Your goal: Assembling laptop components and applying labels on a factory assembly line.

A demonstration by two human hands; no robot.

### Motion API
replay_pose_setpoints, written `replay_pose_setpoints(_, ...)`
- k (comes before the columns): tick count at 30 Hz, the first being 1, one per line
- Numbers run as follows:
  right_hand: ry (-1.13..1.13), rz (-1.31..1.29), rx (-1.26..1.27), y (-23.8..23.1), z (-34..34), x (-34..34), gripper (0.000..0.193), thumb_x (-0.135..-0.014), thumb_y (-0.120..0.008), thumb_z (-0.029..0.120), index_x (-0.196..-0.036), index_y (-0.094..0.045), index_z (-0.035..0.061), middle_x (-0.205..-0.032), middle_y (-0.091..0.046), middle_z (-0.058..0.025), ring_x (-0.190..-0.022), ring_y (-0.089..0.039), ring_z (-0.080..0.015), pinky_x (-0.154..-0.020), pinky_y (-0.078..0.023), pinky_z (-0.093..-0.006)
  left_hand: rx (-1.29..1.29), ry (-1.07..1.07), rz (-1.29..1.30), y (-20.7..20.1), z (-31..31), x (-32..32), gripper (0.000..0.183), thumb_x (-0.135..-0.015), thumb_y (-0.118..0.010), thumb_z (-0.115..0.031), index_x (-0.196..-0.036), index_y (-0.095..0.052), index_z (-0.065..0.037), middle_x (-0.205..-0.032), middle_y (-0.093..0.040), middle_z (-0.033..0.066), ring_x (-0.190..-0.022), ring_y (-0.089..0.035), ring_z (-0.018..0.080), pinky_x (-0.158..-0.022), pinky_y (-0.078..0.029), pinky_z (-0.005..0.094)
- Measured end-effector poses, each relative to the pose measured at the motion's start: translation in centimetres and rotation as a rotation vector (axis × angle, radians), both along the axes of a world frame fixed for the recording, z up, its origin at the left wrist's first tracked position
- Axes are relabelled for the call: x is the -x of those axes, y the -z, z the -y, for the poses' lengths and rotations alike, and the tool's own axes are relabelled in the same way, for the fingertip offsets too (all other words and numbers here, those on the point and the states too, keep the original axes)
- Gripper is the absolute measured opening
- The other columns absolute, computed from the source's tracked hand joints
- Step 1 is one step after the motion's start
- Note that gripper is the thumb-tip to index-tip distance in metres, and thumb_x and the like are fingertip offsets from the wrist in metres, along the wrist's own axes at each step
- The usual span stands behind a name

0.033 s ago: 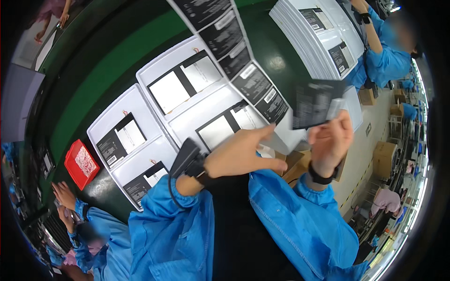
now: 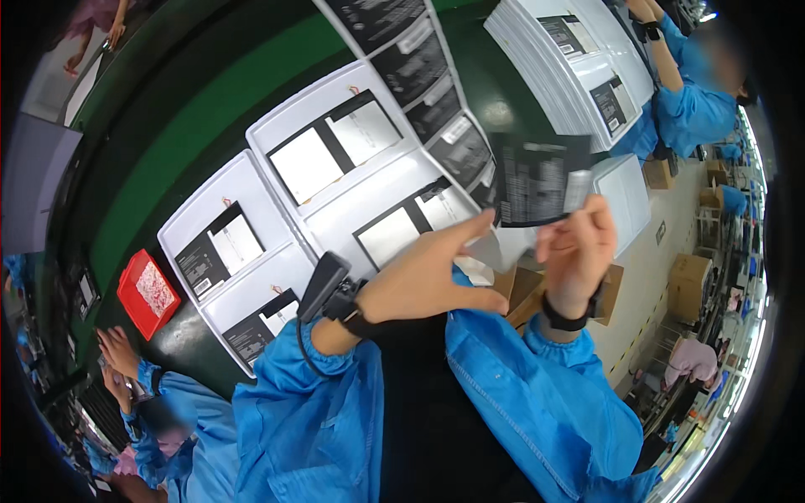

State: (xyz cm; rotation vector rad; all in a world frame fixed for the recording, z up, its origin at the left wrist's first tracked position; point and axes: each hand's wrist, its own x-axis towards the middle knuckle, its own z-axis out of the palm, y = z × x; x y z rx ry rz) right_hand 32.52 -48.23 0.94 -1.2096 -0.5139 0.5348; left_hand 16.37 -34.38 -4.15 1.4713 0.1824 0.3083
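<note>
My right hand (image 2: 579, 251) pinches a black label (image 2: 543, 183) with pale print by its lower edge, between thumb and fingers. The label is blurred and upright, beside the lower end of a long strip of similar black labels (image 2: 411, 71) on white backing. That strip comes down from the top of the view. My left hand (image 2: 428, 281) has its thumb and fingers spread, with its fingertips close to the strip's lower end; whether they touch it I cannot tell. Below it lies a white tray (image 2: 327, 226) holding flat black-and-white pieces (image 2: 390, 235).
Another white tray (image 2: 189, 222) with similar pieces adjoins on the left, beside a red bin (image 2: 134, 293) of small bits. A tall stack of white trays (image 2: 537, 80) stands far right, near a co-worker (image 2: 692, 105). Cardboard boxes (image 2: 524, 293) sit below my hands. Another co-worker's hands (image 2: 117, 356) are at lower left.
My right hand has moved slightly left with the black label, which is now closer to the strip and turned more squarely into view. The strip has shifted a little right.
</note>
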Motion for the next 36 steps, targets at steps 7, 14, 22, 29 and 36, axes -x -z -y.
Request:
replay_pose_setpoints(7, -0.353, 0.218, 0.316, 2.3, -5.5, 3.2, 0.025, -0.092, -0.070, 0.002, -0.115, -0.063, -0.0036, -0.100, -0.075, -0.0165, -0.078, -0.074, -0.0186, -0.054, -0.052, -0.0229, 0.338, -0.374, -0.237, -1.4, -5.0, 6.6, 0.023, -0.106, -0.056, -0.014, -0.102, -0.068, 0.004, -0.086, -0.074, 0.0083, -0.077, -0.072, 0.0147, -0.072, -0.057, 0.0256)
replay_pose_setpoints(14, -0.693, 1.011, 0.455, 0.7, -12.4, 3.5, 0.026, -0.083, -0.081, 0.014, -0.104, -0.073, 0.0014, -0.089, -0.074, -0.0138, -0.067, -0.072, -0.0206, -0.055, -0.052, -0.0297, -0.274, -0.005, -0.544, -4.3, -10.2, 12.1, 0.024, -0.099, -0.061, -0.016, -0.084, -0.068, 0.002, -0.064, -0.068, 0.0107, -0.055, -0.067, 0.0210, -0.055, -0.051, 0.0307)
replay_pose_setpoints(22, -0.681, 0.705, 0.645, 3.9, -19.6, 5.4, 0.017, -0.090, -0.075, 0.016, -0.094, -0.075, 0.0001, -0.074, -0.072, -0.0128, -0.062, -0.069, -0.0183, -0.060, -0.052, -0.0293, -0.204, -0.416, -0.616, -1.6, -14.1, 14.7, 0.023, -0.099, -0.065, -0.017, -0.109, -0.073, 0.002, -0.070, -0.073, 0.0128, -0.059, -0.069, 0.0133, -0.058, -0.055, 0.0274)
replay_pose_setpoints(29, -0.670, 0.366, 0.725, 7.4, -22.6, 3.7, 0.022, -0.090, -0.076, 0.018, -0.096, -0.075, -0.0040, -0.067, -0.067, -0.0030, -0.057, -0.055, -0.0068, -0.052, -0.041, -0.0240, -0.680, -0.681, -0.422, 1.3, -15.7, 15.5, 0.031, -0.092, -0.068, -0.004, -0.122, -0.068, 0.001, -0.106, -0.073, 0.0160, -0.092, -0.071, 0.0274, -0.077, -0.057, 0.0339)
replay_pose_setpoints(36, -0.694, 0.308, 0.769, 7.1, -23.0, 3.9, 0.021, -0.090, -0.076, 0.017, -0.095, -0.075, -0.0034, -0.069, -0.068, -0.0027, -0.058, -0.056, -0.0062, -0.053, -0.042, -0.0232, -0.976, -0.613, -0.340, 3.4, -16.2, 15.3, 0.039, -0.082, -0.066, 0.004, -0.121, -0.068, -0.003, -0.127, -0.064, 0.0127, -0.117, -0.061, 0.0350, -0.095, -0.053, 0.0429)
